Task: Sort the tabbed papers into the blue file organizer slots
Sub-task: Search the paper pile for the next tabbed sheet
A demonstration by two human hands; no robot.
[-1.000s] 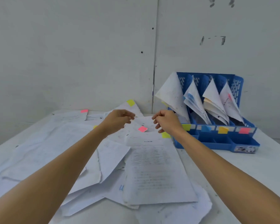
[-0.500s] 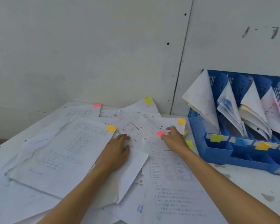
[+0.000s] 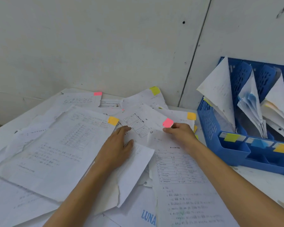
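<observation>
White papers with coloured tabs lie spread over the table. My left hand [image 3: 120,143] rests flat, fingers straight, on a printed sheet [image 3: 138,123] that bears a pink tab [image 3: 167,122]. My right hand [image 3: 179,132] pinches that sheet's corner just beside the pink tab. The blue file organizer [image 3: 210,126] stands at the right against the wall, its slots holding folded papers, with yellow [image 3: 231,137], blue [image 3: 259,142] and orange [image 3: 283,148] labels on its front.
A large sheet with an orange tab [image 3: 113,120] lies left of my hands. Farther back are a pink-tabbed sheet [image 3: 97,93], a yellow-tabbed sheet [image 3: 154,90] and another orange-tabbed sheet [image 3: 191,115]. A wall stands right behind the table.
Both hands came down from mid-air onto the paper pile. The view shifted left and closer. My right hand has closed on the pink-tabbed sheet's corner, lifting it slightly.
</observation>
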